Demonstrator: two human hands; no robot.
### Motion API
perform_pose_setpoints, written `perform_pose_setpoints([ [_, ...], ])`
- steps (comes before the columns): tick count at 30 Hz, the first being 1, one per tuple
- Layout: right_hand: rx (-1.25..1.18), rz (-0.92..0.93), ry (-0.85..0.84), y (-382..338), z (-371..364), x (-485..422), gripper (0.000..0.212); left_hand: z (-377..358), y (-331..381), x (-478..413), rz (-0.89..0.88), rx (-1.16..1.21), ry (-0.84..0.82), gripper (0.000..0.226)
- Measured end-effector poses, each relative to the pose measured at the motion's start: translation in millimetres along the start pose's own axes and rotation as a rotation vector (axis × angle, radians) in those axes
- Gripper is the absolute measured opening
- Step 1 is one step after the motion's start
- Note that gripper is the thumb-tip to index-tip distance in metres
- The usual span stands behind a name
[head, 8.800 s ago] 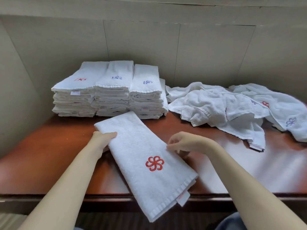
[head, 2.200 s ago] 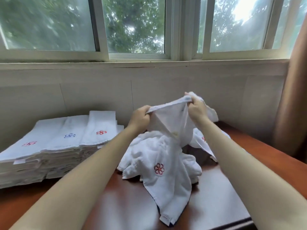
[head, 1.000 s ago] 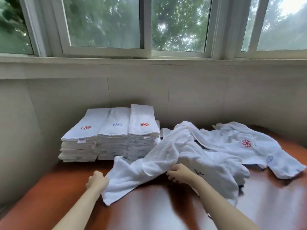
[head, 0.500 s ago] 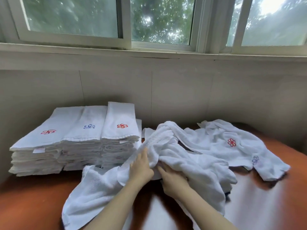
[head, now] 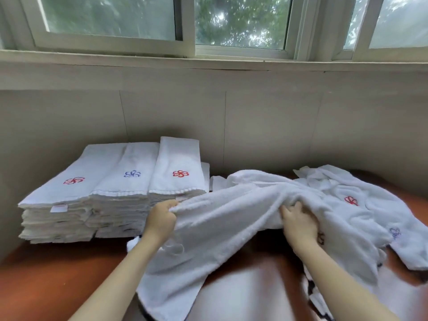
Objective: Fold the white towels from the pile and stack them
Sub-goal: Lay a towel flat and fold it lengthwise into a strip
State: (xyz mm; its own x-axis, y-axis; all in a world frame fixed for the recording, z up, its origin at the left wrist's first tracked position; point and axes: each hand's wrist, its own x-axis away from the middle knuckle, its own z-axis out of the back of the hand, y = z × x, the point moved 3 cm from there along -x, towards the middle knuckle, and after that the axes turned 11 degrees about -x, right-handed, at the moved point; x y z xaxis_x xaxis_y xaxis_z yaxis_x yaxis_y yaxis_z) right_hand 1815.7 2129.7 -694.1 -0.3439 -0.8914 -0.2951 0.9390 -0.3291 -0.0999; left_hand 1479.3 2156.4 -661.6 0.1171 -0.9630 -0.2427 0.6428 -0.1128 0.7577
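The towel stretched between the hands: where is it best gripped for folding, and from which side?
Probably along its top edge. The left hand pinches the towel at its free left end. The right hand grips bunched cloth where it meets the loose pile, hiding the far corner; from the near side, it should follow the taut upper edge rightward to that corner.

1 head cam, faces fwd & down over table (head: 58,286) toward window (head: 106,17), close in.

left hand (head: 160,220) grips towel (head: 222,218) edge | right hand (head: 298,224) seemingly bunches it
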Motion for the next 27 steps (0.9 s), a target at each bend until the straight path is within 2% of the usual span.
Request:
perform_pose_setpoints([
  [4, 0.165, -0.093, -0.057, 44, 10, -13, 0.054, 17, -9, 6, 0.047, 0.23, 0.078, 0.046],
  [6, 0.124, -0.121, -0.145, 49, 17, -15, 0.06, 30, -19, 2, 0.079, 0.339, 0.162, 0.033],
  [8, 0.107, -0.132, -0.251, 41, 26, -13, 0.061, 41, -28, 1, 0.099, 0.351, 0.192, 0.029],
  [11, 0.208, -0.156, -0.391, 17, 39, -3, 0.054, 44, -24, 11, 0.104, 0.29, 0.03, 0.035],
  [12, 0.223, -0.159, -0.43, 5, 43, 1, 0.051, 41, -20, 16, 0.112, 0.269, -0.061, 0.037],
  [14, 0.12, -0.125, -0.444, -26, 53, 14, 0.041, 34, -12, 30, 0.127, 0.211, -0.293, 0.025],
  [16, -0.035, 0.128, -0.336, -65, 61, 28, 0.037, 30, -7, 48, 0.061, 0.141, -0.563, 0.004],
  [17, -0.088, 0.33, -0.25, -86, 63, 37, 0.043, 29, -4, 56, -0.006, 0.087, -0.669, 0.009],
  [19, -0.104, 0.689, -0.188, -123, 62, 61, 0.06, 34, 5, 67, -0.117, 0.062, -0.737, 0.021],
  [20, -0.054, 0.794, -0.211, -137, 60, 69, 0.061, 43, 14, 70, -0.156, 0.1, -0.728, 0.025],
  [22, 0.028, 0.855, -0.258, -159, 59, 77, 0.043, 67, 28, 72, -0.184, 0.217, -0.707, 0.027],
  [24, -0.007, 0.802, -0.231, -166, 68, 72, 0.028, 95, 36, 70, -0.188, 0.265, -0.699, 0.031],
  [27, -0.036, 0.601, 0.023, -155, 96, 51, 0.029, 128, 38, 66, -0.171, 0.205, -0.578, 0.031],
])
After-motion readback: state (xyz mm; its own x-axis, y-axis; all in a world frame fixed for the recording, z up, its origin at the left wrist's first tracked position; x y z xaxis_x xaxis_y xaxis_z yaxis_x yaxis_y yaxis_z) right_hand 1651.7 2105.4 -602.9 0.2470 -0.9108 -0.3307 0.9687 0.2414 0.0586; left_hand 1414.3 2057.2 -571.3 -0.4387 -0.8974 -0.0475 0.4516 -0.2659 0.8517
